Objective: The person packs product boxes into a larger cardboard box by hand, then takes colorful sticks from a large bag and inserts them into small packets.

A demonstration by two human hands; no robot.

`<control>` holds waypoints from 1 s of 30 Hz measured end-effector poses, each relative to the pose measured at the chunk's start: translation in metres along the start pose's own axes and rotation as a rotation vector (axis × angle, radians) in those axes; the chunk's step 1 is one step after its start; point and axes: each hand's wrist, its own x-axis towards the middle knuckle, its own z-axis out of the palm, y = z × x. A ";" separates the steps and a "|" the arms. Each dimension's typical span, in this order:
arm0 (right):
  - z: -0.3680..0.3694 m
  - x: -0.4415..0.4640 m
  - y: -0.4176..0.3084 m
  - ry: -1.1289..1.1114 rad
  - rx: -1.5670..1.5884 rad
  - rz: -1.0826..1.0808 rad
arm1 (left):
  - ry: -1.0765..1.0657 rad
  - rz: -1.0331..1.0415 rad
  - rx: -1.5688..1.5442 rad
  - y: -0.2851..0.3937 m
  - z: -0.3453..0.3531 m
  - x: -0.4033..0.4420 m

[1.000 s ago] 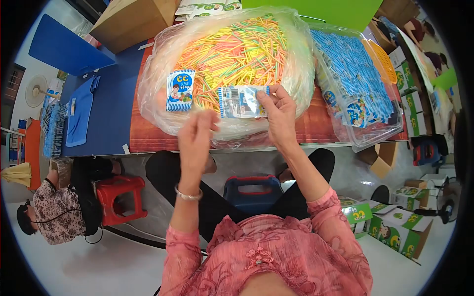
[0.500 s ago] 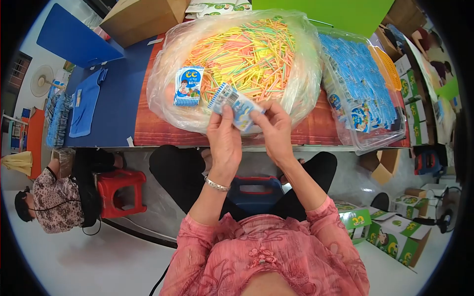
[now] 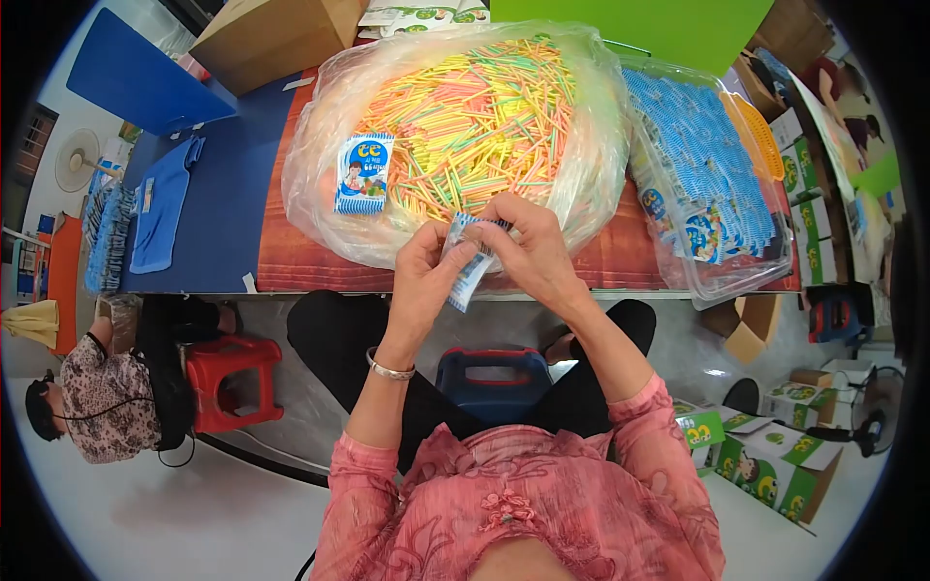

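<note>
A small blue-and-white candy packet (image 3: 469, 281) is pinched between my two hands at the near edge of the big bag. My left hand (image 3: 424, 274) grips its left side with thumb and fingers. On the packet's upper end, my right hand (image 3: 531, 250) is closed, its fingertips partly covering it. Behind them, a large clear plastic bag (image 3: 308, 194) lies spread wide, full of thin pink, yellow and green sticks (image 3: 475, 116). Another packet (image 3: 364, 174), printed with a cartoon child, rests on the left part of the sticks.
Right of the bag, a clear plastic tub (image 3: 722, 283) holds many blue packets. A blue cloth (image 3: 165, 208) lies on the dark blue tabletop at left. A cardboard box (image 3: 276, 39) stands behind. Another person (image 3: 116, 392) sits at left near a red stool (image 3: 232, 373).
The packet in my hands has turned more upright and come slightly nearer to me. My right hand has shifted onto its upper end, and my left hand has moved a little left and down.
</note>
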 end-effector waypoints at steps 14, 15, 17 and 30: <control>0.005 0.119 0.034 0.060 -0.563 -0.483 | 0.313 0.244 0.512 0.021 -0.030 0.030; 0.008 0.136 0.040 0.066 -0.702 -0.591 | 0.311 0.246 0.517 0.025 -0.030 0.034; 0.016 0.159 0.052 0.028 -0.920 -0.713 | 0.301 0.298 0.610 0.020 -0.032 0.044; 0.024 0.179 0.061 -0.188 -1.056 -0.657 | 0.268 0.590 0.815 -0.040 -0.040 0.023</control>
